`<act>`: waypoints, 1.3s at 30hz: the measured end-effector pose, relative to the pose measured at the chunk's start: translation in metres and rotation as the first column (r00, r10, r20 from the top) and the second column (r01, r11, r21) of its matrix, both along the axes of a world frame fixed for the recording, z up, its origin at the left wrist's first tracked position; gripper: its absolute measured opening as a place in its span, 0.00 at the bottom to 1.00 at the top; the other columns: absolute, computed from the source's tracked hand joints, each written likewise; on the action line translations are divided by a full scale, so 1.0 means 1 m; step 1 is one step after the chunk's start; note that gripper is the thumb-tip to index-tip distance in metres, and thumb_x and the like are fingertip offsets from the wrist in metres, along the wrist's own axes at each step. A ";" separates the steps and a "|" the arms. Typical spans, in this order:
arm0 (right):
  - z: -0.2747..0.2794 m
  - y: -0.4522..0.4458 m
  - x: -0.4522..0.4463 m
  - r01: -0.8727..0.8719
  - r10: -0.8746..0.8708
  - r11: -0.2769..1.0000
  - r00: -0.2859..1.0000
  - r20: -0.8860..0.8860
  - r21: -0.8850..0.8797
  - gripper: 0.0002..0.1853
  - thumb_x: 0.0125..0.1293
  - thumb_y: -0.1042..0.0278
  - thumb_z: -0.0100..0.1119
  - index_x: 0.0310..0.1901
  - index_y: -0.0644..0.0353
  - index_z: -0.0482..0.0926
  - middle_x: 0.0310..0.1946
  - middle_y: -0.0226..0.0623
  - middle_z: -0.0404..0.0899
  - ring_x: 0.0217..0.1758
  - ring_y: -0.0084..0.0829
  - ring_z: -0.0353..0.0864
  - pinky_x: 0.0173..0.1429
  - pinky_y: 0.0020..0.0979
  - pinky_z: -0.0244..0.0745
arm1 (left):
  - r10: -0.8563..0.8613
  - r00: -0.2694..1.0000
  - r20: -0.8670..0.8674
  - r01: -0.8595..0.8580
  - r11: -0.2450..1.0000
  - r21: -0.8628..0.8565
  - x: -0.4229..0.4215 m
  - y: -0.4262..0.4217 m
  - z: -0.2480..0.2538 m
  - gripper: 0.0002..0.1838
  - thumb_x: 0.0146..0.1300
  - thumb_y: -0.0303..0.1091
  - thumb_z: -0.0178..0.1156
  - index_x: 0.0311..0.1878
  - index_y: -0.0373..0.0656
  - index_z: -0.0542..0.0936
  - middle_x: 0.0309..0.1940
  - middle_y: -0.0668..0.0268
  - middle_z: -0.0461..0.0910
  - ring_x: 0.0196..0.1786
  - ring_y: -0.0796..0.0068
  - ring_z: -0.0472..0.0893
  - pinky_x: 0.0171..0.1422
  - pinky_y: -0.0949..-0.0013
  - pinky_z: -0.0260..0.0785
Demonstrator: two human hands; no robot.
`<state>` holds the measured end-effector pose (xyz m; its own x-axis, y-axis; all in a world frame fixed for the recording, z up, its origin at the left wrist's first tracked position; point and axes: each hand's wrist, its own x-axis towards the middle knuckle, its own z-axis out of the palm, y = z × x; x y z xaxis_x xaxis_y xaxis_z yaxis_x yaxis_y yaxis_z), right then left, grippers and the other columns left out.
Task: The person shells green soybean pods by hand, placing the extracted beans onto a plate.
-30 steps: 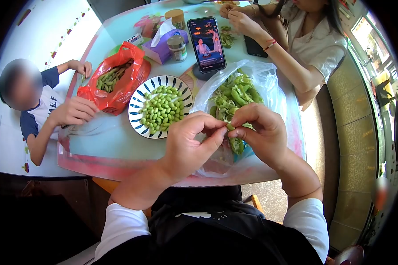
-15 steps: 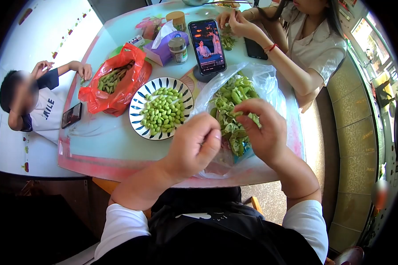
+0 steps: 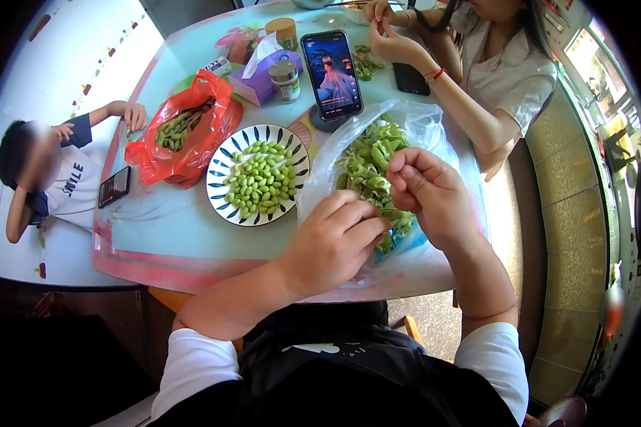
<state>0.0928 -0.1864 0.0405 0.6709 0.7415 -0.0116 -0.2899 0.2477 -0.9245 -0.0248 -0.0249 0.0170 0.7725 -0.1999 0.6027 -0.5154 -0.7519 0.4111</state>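
Note:
My left hand (image 3: 338, 238) hovers palm down over the near edge of a clear plastic bag (image 3: 434, 128), its fingers bent together; what they hold, if anything, is hidden. To its right, my right hand (image 3: 434, 196) has thumb and fingertips pinched, and nothing I can name shows between them. Below and behind both hands, a heap of green pod shells (image 3: 377, 153) fills the bag. On the left, a white plate with dark rim strokes (image 3: 217, 174) carries shelled green beans (image 3: 260, 185).
A red plastic bag (image 3: 221, 121) with unshelled pods (image 3: 181, 129) lies beyond the plate. A propped phone (image 3: 332, 78), a jar (image 3: 285, 80) and a purple tissue box (image 3: 253, 85) stand farther back. One person sits at left, another at right, hands over the table.
My left hand has turned palm down and reached right, over the bag. My right hand has shifted slightly right, and the green piece at its fingertips no longer shows. The phone's picture has changed.

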 end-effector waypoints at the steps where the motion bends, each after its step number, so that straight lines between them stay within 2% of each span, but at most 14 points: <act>1: -0.001 -0.001 0.001 -0.016 0.019 0.999 0.998 -0.067 0.049 0.06 0.75 0.78 0.48 0.49 0.65 0.74 0.32 0.28 0.74 0.31 0.16 0.68 0.35 0.18 0.64 | -0.003 1.000 0.006 0.003 1.000 0.009 -0.001 -0.001 -0.001 0.15 0.48 0.27 0.68 0.42 0.42 0.83 0.42 0.63 0.78 0.50 0.59 0.76 0.57 0.61 0.71; 4: 0.001 -0.003 0.001 -0.026 0.027 0.998 0.999 -0.028 0.061 0.07 0.76 0.78 0.47 0.47 0.66 0.76 0.31 0.28 0.73 0.29 0.16 0.66 0.33 0.17 0.61 | -0.010 0.999 0.035 0.009 1.000 0.008 -0.001 -0.003 -0.001 0.16 0.47 0.26 0.69 0.42 0.41 0.83 0.40 0.63 0.78 0.47 0.59 0.76 0.53 0.61 0.72; 7: 0.000 -0.006 0.003 -0.021 0.018 0.999 0.996 0.082 0.034 0.08 0.74 0.79 0.48 0.47 0.67 0.78 0.34 0.30 0.77 0.30 0.17 0.69 0.36 0.18 0.65 | -0.010 0.999 0.038 0.009 1.000 0.030 -0.002 -0.003 -0.003 0.16 0.48 0.25 0.69 0.43 0.41 0.83 0.39 0.63 0.79 0.47 0.59 0.76 0.52 0.62 0.73; 10: -0.002 0.001 0.001 0.149 -0.113 0.986 0.928 0.354 -0.076 0.09 0.73 0.81 0.50 0.48 0.68 0.80 0.38 0.34 0.81 0.35 0.20 0.75 0.42 0.21 0.73 | -0.021 0.998 0.054 0.018 0.998 0.065 -0.005 -0.004 -0.003 0.16 0.51 0.25 0.65 0.46 0.40 0.84 0.42 0.62 0.80 0.50 0.58 0.78 0.55 0.61 0.73; 13: -0.001 0.006 0.003 0.178 -0.130 0.979 0.923 0.362 -0.101 0.10 0.72 0.81 0.51 0.52 0.69 0.78 0.40 0.36 0.83 0.41 0.25 0.81 0.50 0.26 0.78 | -0.060 0.994 0.090 0.059 0.998 0.020 -0.004 -0.005 0.002 0.17 0.55 0.23 0.60 0.50 0.37 0.83 0.48 0.57 0.81 0.53 0.57 0.80 0.59 0.60 0.74; 16: 0.003 0.007 0.001 0.165 -0.155 0.985 0.975 0.159 -0.049 0.11 0.73 0.80 0.51 0.53 0.69 0.77 0.39 0.38 0.83 0.42 0.28 0.83 0.51 0.28 0.80 | -0.099 0.986 0.135 0.104 0.994 -0.032 -0.003 -0.004 0.007 0.19 0.55 0.20 0.58 0.52 0.35 0.83 0.54 0.50 0.80 0.54 0.54 0.82 0.60 0.58 0.76; 20: 0.006 0.001 0.004 0.138 -0.132 0.989 0.985 0.108 -0.057 0.09 0.74 0.76 0.52 0.51 0.69 0.77 0.35 0.38 0.81 0.34 0.28 0.83 0.42 0.26 0.80 | -0.126 0.977 0.172 0.140 0.988 -0.072 -0.003 -0.002 0.010 0.20 0.55 0.18 0.57 0.53 0.33 0.82 0.57 0.47 0.79 0.51 0.53 0.84 0.56 0.60 0.79; 23: 0.001 -0.001 0.007 0.139 -0.131 0.989 0.980 0.147 -0.044 0.08 0.74 0.73 0.53 0.47 0.68 0.77 0.30 0.35 0.79 0.27 0.24 0.79 0.34 0.23 0.76 | -0.126 0.982 0.141 0.130 0.991 -0.017 -0.008 0.001 0.007 0.18 0.56 0.18 0.59 0.52 0.33 0.82 0.54 0.49 0.81 0.49 0.55 0.85 0.54 0.61 0.80; 28: 0.001 -0.005 0.009 0.139 -0.112 0.985 0.964 0.240 -0.099 0.09 0.76 0.67 0.52 0.43 0.65 0.77 0.23 0.28 0.73 0.23 0.18 0.69 0.28 0.20 0.66 | -0.094 0.986 0.135 0.107 0.990 -0.092 -0.007 0.005 -0.002 0.15 0.56 0.18 0.61 0.48 0.35 0.83 0.49 0.53 0.83 0.42 0.61 0.86 0.46 0.67 0.81; 31: -0.010 -0.007 0.015 0.092 -0.093 0.996 0.975 0.200 0.014 0.10 0.77 0.66 0.50 0.43 0.64 0.76 0.25 0.25 0.71 0.25 0.17 0.67 0.31 0.20 0.65 | -0.064 0.993 0.100 0.065 0.998 -0.009 -0.009 0.009 -0.005 0.16 0.56 0.20 0.62 0.49 0.37 0.83 0.50 0.56 0.83 0.37 0.66 0.86 0.40 0.70 0.80; 34: -0.006 -0.002 0.011 0.241 -0.214 0.970 0.920 0.327 -0.043 0.10 0.78 0.66 0.48 0.42 0.63 0.76 0.28 0.24 0.70 0.28 0.17 0.65 0.34 0.20 0.64 | -0.010 0.987 0.158 0.000 0.998 0.067 -0.006 0.005 0.004 0.18 0.55 0.23 0.62 0.51 0.40 0.84 0.52 0.59 0.84 0.32 0.70 0.84 0.34 0.72 0.77; 35: -0.004 0.002 0.009 0.264 -0.234 0.963 0.919 0.317 -0.055 0.10 0.79 0.67 0.47 0.42 0.63 0.75 0.28 0.24 0.70 0.28 0.17 0.66 0.34 0.20 0.64 | 0.011 0.981 0.194 -0.027 0.996 0.080 -0.005 0.004 0.008 0.19 0.54 0.25 0.62 0.52 0.41 0.84 0.52 0.60 0.84 0.30 0.72 0.84 0.31 0.73 0.75; 37: 0.000 0.008 0.004 0.310 -0.274 0.947 0.915 0.297 -0.081 0.10 0.79 0.68 0.46 0.41 0.63 0.75 0.30 0.25 0.71 0.29 0.17 0.66 0.35 0.20 0.64 | -0.051 0.985 0.163 0.028 0.990 0.137 -0.006 0.006 0.011 0.21 0.54 0.27 0.62 0.53 0.42 0.84 0.51 0.60 0.85 0.26 0.73 0.81 0.29 0.73 0.73; 39: 0.004 0.008 0.001 0.254 -0.229 0.964 0.943 0.242 -0.078 0.10 0.79 0.69 0.46 0.41 0.63 0.75 0.29 0.25 0.71 0.29 0.17 0.66 0.34 0.20 0.64 | -0.088 0.983 0.162 0.063 0.986 0.157 -0.006 0.006 0.009 0.21 0.53 0.28 0.62 0.53 0.43 0.84 0.48 0.62 0.86 0.24 0.74 0.79 0.27 0.74 0.71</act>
